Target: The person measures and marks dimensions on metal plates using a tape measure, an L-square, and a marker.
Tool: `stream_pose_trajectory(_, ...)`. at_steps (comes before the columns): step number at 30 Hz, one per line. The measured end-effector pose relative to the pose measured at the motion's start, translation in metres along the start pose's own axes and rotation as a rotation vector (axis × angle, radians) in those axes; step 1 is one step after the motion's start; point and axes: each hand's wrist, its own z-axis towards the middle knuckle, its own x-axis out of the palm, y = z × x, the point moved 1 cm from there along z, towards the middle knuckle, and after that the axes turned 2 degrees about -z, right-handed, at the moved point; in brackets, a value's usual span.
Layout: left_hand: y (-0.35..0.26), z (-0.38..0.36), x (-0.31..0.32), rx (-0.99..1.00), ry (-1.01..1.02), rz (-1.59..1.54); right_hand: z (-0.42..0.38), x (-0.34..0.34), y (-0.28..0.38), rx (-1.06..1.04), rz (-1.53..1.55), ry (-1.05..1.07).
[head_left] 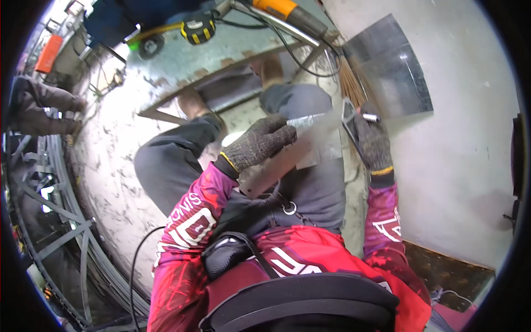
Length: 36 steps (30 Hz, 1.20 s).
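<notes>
A small piece of shiny sheet metal [323, 149] rests across my thighs. Over it slants a long, flat metal blade [271, 172] with a hole at its near end, blurred towards the right. My left hand [260, 145], in a grey knit glove, has its fingers bent at the sheet's left edge, close along the blade. My right hand [374, 141], gloved too, is closed around an angled metal handle [348, 119] at the blade's far end. A short silver rod like a pen [370, 117] sticks out by its fingers.
Ahead stands a low metal-topped bench [232, 61] with a yellow-black tape measure [198, 29], a dark disc [150, 46] and an orange power tool [285, 14] with a cord. Larger sheet metal [392, 72] leans at right beside thin rods [351, 83]. Metal strips [66, 221] and another person's legs [47, 105] are at left.
</notes>
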Motion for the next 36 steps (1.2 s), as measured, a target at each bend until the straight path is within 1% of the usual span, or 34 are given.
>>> stream_pose_trajectory(1, -0.004, 0.002, -0.006, 0.015, -0.033, -0.031, -0.011, -0.002, 0.004, 0.008, 0.01, -0.031)
stream_pose_trajectory(3, -0.014, 0.005, -0.012, 0.04, -0.078, -0.042, -0.03, -0.004, 0.013, -0.021, -0.088, -0.033)
stream_pose_trajectory(4, -0.02, 0.005, -0.011, 0.029, -0.044, 0.103, -0.041, -0.004, 0.017, -0.015, -0.077, -0.055)
stream_pose_trajectory(5, -0.025, 0.005, -0.008, 0.012, -0.007, 0.246, -0.054, -0.004, 0.021, 0.01, 0.019, -0.042)
stream_pose_trajectory(6, -0.027, 0.003, -0.004, 0.007, -0.011, 0.264, -0.062, -0.001, 0.024, 0.035, 0.114, -0.026)
stream_pose_trajectory(7, -0.027, 0.001, 0.0, 0.008, -0.081, 0.242, -0.065, 0.001, 0.026, 0.041, 0.123, -0.038)
stream_pose_trajectory(8, -0.023, -0.001, 0.006, 0.006, -0.148, 0.218, -0.07, 0.003, 0.029, 0.113, 0.191, -0.039)
stream_pose_trajectory(9, -0.003, 0.001, 0.009, 0.071, -0.244, 0.165, -0.077, 0.004, 0.033, 0.186, 0.259, -0.035)
stream_pose_trajectory(10, 0.008, -0.004, 0.019, 0.062, -0.241, 0.179, -0.085, 0.006, 0.037, 0.26, 0.328, -0.033)
stream_pose_trajectory(11, 0.017, -0.012, 0.031, 0.056, -0.326, -0.084, -0.086, 0.01, 0.037, 0.181, 0.194, -0.142)
stream_pose_trajectory(12, 0.027, -0.021, 0.045, 0.045, -0.411, -0.347, -0.089, 0.012, 0.038, 0.195, 0.208, -0.145)
stream_pose_trajectory(13, 0.033, -0.026, 0.06, 0.049, -0.448, -0.501, -0.089, 0.008, 0.038, 0.215, 0.327, -0.148)
stream_pose_trajectory(14, 0.029, -0.033, 0.064, 0.041, -0.453, -0.494, -0.088, 0.003, 0.038, 0.23, 0.443, -0.15)
stream_pose_trajectory(15, 0.025, -0.039, 0.068, -0.027, -0.369, -0.246, -0.086, -0.001, 0.04, 0.329, 0.614, -0.127)
stream_pose_trajectory(16, 0.022, -0.043, 0.069, -0.089, -0.278, 0.002, -0.086, -0.002, 0.038, 0.336, 0.618, -0.129)
stream_pose_trajectory(17, 0.028, -0.042, 0.066, -0.162, -0.279, 0.078, -0.088, -0.003, 0.037, 0.347, 0.624, -0.138)
stream_pose_trajectory(18, 0.03, -0.041, 0.062, -0.167, -0.275, 0.077, -0.09, -0.002, 0.035, 0.356, 0.629, -0.142)
stream_pose_trajectory(19, 0.029, -0.038, 0.057, -0.084, -0.303, -0.027, -0.092, -0.001, 0.031, 0.357, 0.628, -0.134)
stream_pose_trajectory(21, 0.037, -0.028, 0.047, 0.053, -0.344, -0.281, -0.099, 0.003, 0.023, 0.183, 0.332, -0.158)
stream_pose_trajectory(22, 0.042, -0.023, 0.04, 0.048, -0.347, -0.289, -0.101, 0.006, 0.018, 0.092, 0.186, -0.169)
stream_pose_trajectory(24, 0.045, -0.016, 0.025, 0.41, -0.356, 0.43, -0.094, 0.006, 0.011, 0.07, 0.157, -0.121)
stream_pose_trajectory(25, 0.049, -0.011, 0.021, 0.534, -0.395, 0.718, -0.082, -0.001, 0.01, 0.064, 0.163, -0.104)
stream_pose_trajectory(26, 0.036, -0.017, 0.029, 0.528, -0.395, 0.709, -0.068, -0.008, 0.01, 0.057, 0.17, -0.087)
stream_pose_trajectory(28, 0.014, -0.03, 0.04, 0.403, -0.464, 0.797, -0.045, -0.011, 0.009, 0.007, 0.117, -0.105)
stream_pose_trajectory(29, 0.02, -0.031, 0.038, 0.417, -0.473, 0.683, -0.035, -0.008, 0.008, 0.005, 0.092, -0.109)
stream_pose_trajectory(30, 0.027, -0.033, 0.037, 0.407, -0.478, 0.672, -0.024, -0.006, 0.007, 0.002, 0.067, -0.113)
stream_pose_trajectory(31, 0.023, -0.036, 0.039, 0.362, -0.364, 0.467, -0.014, -0.008, 0.006, -0.026, 0.114, -0.159)
stream_pose_trajectory(32, 0.017, -0.038, 0.042, 0.32, -0.251, 0.264, -0.007, -0.008, 0.006, -0.035, 0.115, -0.153)
stream_pose_trajectory(33, 0.009, -0.04, 0.044, 0.317, -0.258, 0.256, -0.001, -0.008, 0.005, -0.052, 0.139, -0.201)
stream_pose_trajectory(34, 0.002, -0.042, 0.047, 0.154, -0.266, 0.238, 0.005, -0.007, 0.005, -0.067, 0.164, -0.251)
stream_pose_trajectory(36, -0.006, -0.043, 0.05, -0.17, -0.272, 0.2, 0.013, -0.003, 0.003, -0.087, 0.154, -0.253)
